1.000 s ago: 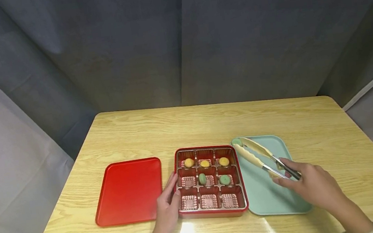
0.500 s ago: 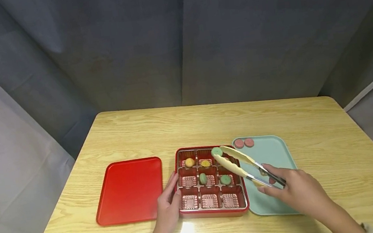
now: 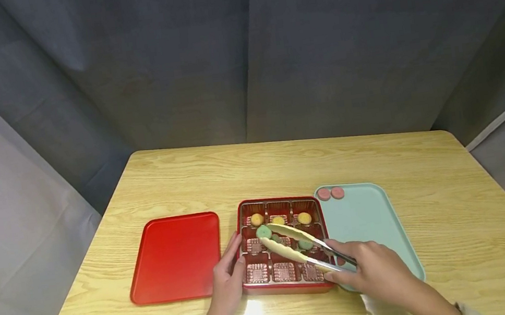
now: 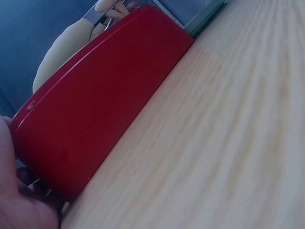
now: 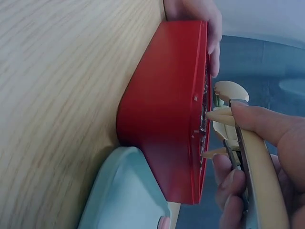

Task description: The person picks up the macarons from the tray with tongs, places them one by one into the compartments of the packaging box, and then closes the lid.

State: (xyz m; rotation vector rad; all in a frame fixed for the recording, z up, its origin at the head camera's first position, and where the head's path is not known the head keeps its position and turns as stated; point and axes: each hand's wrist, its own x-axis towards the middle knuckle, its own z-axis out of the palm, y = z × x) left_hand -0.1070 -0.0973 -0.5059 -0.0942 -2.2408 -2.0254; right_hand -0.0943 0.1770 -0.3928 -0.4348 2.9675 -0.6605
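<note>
My right hand (image 3: 380,273) grips tongs (image 3: 292,252) with cream scalloped ends. Their tips hold a green macaron (image 3: 264,232) over the left compartment of the middle row in a red box (image 3: 288,291). Yellow macarons (image 3: 304,218) lie in the back row. In the middle row, one green macaron (image 3: 305,244) sits at the right; another, in the centre, is largely hidden behind the tongs. The front-row compartments hold nothing. My left hand (image 3: 227,281) rests against the box's left side, its fingers fairly straight and the thumb at the rim.
A flat red square tray or lid (image 3: 175,259) lies left of the box. To the right, a pale green tray (image 3: 368,211) touches or nearly touches the box, with pink macarons (image 3: 330,193) in its back left corner. A grey curtain (image 3: 241,64) hangs behind the wooden table (image 3: 189,181).
My right hand has carried the green macaron in the tongs leftward, from the green tray's back corner across to above the box's middle row. The left hand has stayed at the box.
</note>
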